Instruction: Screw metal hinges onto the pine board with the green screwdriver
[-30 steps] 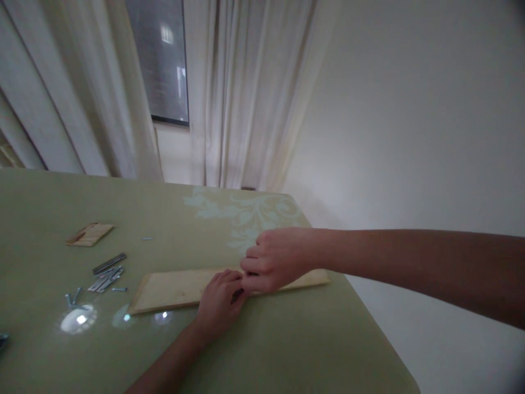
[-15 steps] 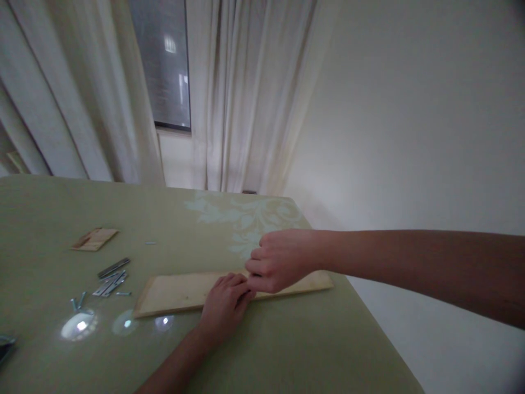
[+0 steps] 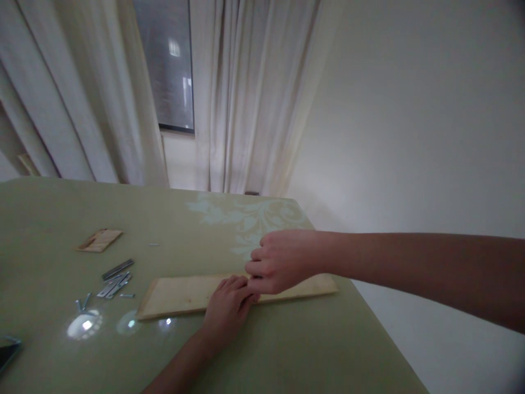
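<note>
In my head view, the wooden board (image 3: 176,293) lay flat on the green tabletop (image 3: 311,350), lengthwise in front of the person, and its right end came near to the right edge of this tabletop. The left hand (image 3: 227,306) rested over the near long side of the board, with its fingers bent on the wood. The right hand (image 3: 281,261) was above the middle of the board, with its fingers curled inward, and their tips met the left hand's fingers. I could not tell if either hand was grasping something there, because the knuckles covered this place from my camera.

To the left of the board I saw a group of flat metal pieces (image 3: 116,284), with a dark metal strip (image 3: 118,269) just behind them and a single screw (image 3: 127,296) beside. More screws (image 3: 85,302) lay further left. A small wooden piece (image 3: 101,240) with a dark stain was farther back, and a thin pin (image 3: 154,244) lay to its right.

About markings, I noticed a pale leaf pattern (image 3: 262,210) on the far corner of the tabletop; any lettering on the metal was too small for me to read.
</note>
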Demonstrator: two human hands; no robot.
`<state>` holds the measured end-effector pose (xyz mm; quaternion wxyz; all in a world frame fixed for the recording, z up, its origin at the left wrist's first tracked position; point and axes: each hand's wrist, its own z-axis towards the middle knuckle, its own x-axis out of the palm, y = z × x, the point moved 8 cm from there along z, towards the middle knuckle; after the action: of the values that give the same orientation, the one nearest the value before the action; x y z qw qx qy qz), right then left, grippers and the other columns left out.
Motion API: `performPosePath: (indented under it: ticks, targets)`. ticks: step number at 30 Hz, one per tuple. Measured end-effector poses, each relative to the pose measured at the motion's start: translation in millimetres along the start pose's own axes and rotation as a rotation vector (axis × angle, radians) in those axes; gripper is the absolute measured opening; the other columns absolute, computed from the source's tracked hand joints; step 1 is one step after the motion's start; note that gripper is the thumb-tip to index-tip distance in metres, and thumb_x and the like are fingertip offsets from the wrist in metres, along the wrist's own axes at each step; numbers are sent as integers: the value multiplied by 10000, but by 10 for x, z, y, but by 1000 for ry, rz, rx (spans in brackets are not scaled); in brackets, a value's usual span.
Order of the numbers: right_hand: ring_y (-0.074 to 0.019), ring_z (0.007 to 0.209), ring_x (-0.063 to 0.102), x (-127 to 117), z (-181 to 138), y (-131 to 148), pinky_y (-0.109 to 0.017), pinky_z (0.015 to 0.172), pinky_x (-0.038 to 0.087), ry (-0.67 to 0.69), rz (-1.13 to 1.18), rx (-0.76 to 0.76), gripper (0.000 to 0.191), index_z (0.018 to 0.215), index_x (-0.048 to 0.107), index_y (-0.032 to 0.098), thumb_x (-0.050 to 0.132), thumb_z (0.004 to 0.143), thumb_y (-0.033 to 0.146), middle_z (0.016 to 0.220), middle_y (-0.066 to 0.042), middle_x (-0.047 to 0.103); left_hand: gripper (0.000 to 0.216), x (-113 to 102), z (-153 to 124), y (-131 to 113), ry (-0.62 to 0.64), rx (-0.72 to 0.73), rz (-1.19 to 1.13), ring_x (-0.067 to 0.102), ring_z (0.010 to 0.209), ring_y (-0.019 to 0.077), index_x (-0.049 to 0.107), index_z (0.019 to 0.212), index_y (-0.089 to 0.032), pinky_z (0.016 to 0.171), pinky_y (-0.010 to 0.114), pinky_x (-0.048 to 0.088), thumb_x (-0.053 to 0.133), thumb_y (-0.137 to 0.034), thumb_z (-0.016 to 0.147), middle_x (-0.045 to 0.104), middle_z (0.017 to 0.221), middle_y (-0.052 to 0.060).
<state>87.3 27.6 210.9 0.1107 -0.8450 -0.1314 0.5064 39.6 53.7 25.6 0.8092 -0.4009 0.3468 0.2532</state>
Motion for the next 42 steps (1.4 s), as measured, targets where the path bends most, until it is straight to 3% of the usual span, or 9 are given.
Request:
performPosePath:
  ticks: [8, 10, 13, 16, 24, 27, 32, 39, 42]
  targets:
    - [-287, 790, 762, 413, -226, -314, -304, 535, 345, 195, 418, 724, 401, 911, 784, 121, 602, 1013, 464, 852, -161, 784, 197, 12, 23, -52, 78, 0, -41, 659, 991, 242, 763, 1015, -251, 894, 389, 480, 580, -304, 1064, 762, 1027, 37]
    - [-281, 795, 755, 392, -261, -292, -306, 542, 355, 143, 366, 638, 412, 1032, 758, 131, 625, 1001, 520, 888, -146, 778, 218, -1, 35, -62, 67, -5, -50, 658, 980, 233, 772, 986, -252, 887, 382, 478, 571, -283, 1063, 761, 1008, 36]
    - [-226, 806, 719, 245, -254, -97, -309, 547, 345, -16, 136, 243, 253, 1193, 681, 206, 619, 1037, 395, 990, -95, 758, 229, -13, 41, -66, 57, -9, -47, 660, 979, 235, 781, 958, -253, 884, 383, 482, 573, -262, 1053, 763, 1006, 43]
    - [-179, 789, 685, 151, -253, 108, -316, 550, 326, -126, -30, -44, 267, 1081, 697, 235, 435, 1099, 189, 963, -63, 747, 223, -13, 32, -61, 65, -10, -27, 663, 988, 246, 778, 949, -246, 891, 397, 487, 577, -226, 1042, 767, 1047, 46]
    - [-264, 766, 744, 308, -36, -257, -320, 566, 401, 149, 325, 606, 313, 926, 767, 124, 598, 1042, 360, 816, -145, 771, 181, 15, 18, -37, 100, -16, -34, 667, 1030, 261, 760, 1016, -245, 928, 417, 489, 586, -276, 1057, 767, 1068, 42]
    - [-259, 819, 747, 196, -39, -243, -314, 573, 407, 101, 291, 464, 310, 1097, 740, 128, 656, 1014, 414, 945, -136, 780, 219, 17, 19, -29, 88, -6, -24, 668, 1001, 255, 767, 993, -246, 906, 406, 493, 561, -264, 1065, 767, 1038, 45]
    - [-206, 867, 729, 0, -85, -29, -299, 567, 387, -27, 17, 41, 257, 1222, 698, 214, 494, 1078, 155, 1058, -76, 760, 229, 12, 2, -20, 60, -11, 6, 674, 973, 266, 764, 931, -242, 875, 404, 488, 571, -256, 1054, 774, 1011, 54]
    - [-298, 829, 770, 235, -49, -343, -330, 630, 483, 108, 239, 610, 406, 964, 774, 152, 523, 1071, 452, 826, -150, 781, 130, 27, 0, -21, 87, -13, -32, 666, 1004, 257, 724, 1009, -243, 909, 393, 469, 609, -288, 1049, 765, 1036, 30]
    - [-305, 834, 767, 234, -82, -388, -324, 614, 461, 132, 253, 573, 414, 1101, 738, 163, 562, 1040, 533, 883, -138, 788, 145, 47, 10, 9, 100, -23, -37, 659, 999, 253, 721, 970, -230, 897, 389, 462, 607, -268, 1051, 759, 1023, 26]
